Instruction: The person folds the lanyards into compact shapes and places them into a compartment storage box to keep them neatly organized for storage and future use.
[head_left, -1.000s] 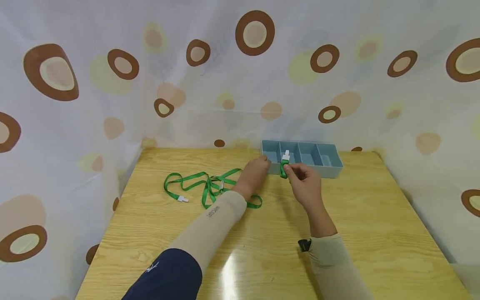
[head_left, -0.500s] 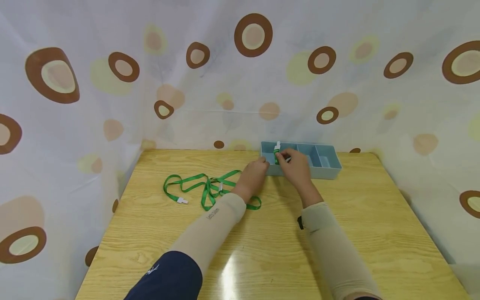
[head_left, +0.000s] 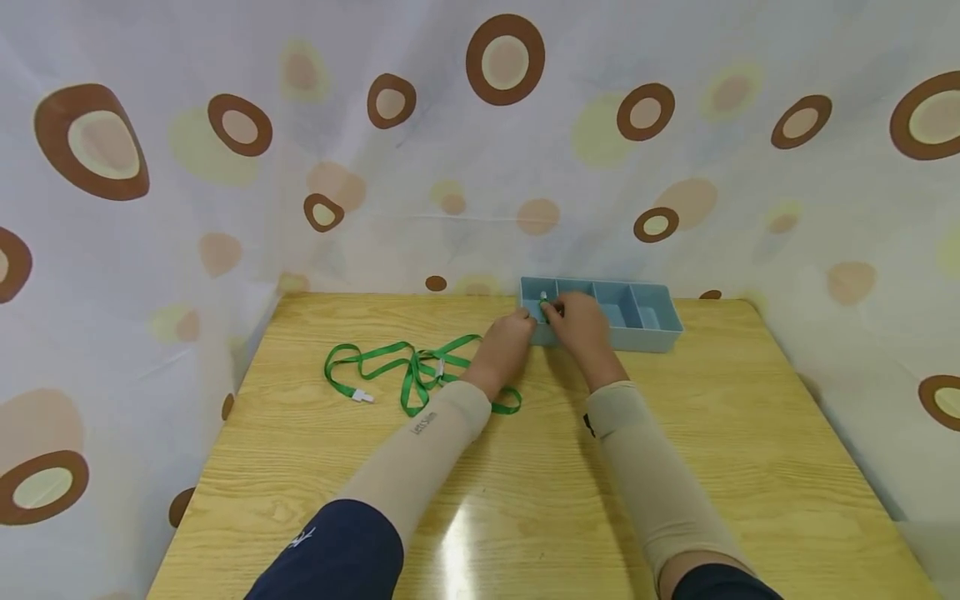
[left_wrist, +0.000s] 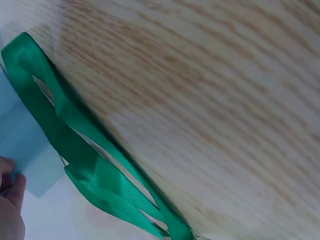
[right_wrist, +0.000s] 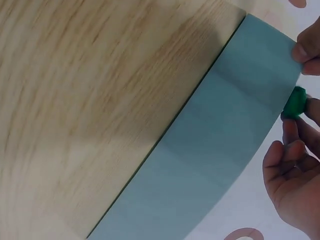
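A light blue divided box (head_left: pixel 648 337) stands at the back of the table, its compartments in a row. My left hand (head_left: pixel 506 346) pinches the near wall at its left end; the right wrist view shows those fingertips (right_wrist: pixel 304 52) at the rim. My right hand (head_left: pixel 581 329) pinches a small folded green lanyard (head_left: pixel 543 307) with a white clip end, at the leftmost compartment. In the right wrist view the folded green band (right_wrist: pixel 296 102) sits between thumb and finger right at the box's rim. The lower part of the bundle is hidden behind the fingers.
Left of the box, loose green lanyard ribbon (head_left: pixel 386 348) lies in tangled loops on the wooden table (head_left: pixel 300 467), partly under the left forearm. A white clip (head_left: pixel 363 397) ends one strand. A patterned curtain (head_left: pixel 450 167) hangs right behind the box.
My right hand has moved left and forward with the folded lanyard, from in front of the box to the leftmost compartment, and lowered it there. The left hand has stayed on the box.
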